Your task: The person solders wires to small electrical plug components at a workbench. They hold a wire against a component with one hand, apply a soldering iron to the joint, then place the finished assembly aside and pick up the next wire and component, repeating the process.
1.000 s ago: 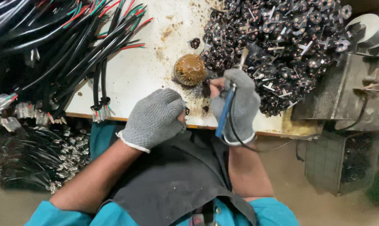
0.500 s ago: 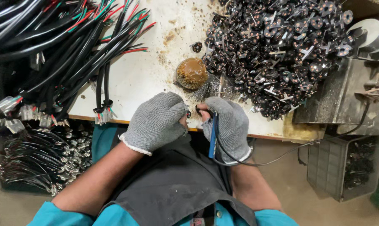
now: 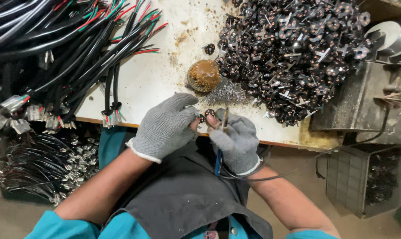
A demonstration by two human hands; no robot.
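Both my hands wear grey knit gloves and meet at the near edge of the white worktable. My left hand pinches a small black round part with metal pins between its fingertips. My right hand grips a soldering iron with a blue handle, its tip pointing up beside the small part; its black cord runs off to the right. A round tin of brown flux sits just beyond my hands, with a patch of grey solder bits next to it.
A big heap of black pinned parts covers the table's right side. Bundles of black cables with red and green wires lie at the left. More wired cables lie below left. A grey metal stand and a crate are at right.
My right hand swung the soldering iron from a downward slant to tip-up and closed in on my left hand. Both hands slid slightly toward me, with the small part now between them.
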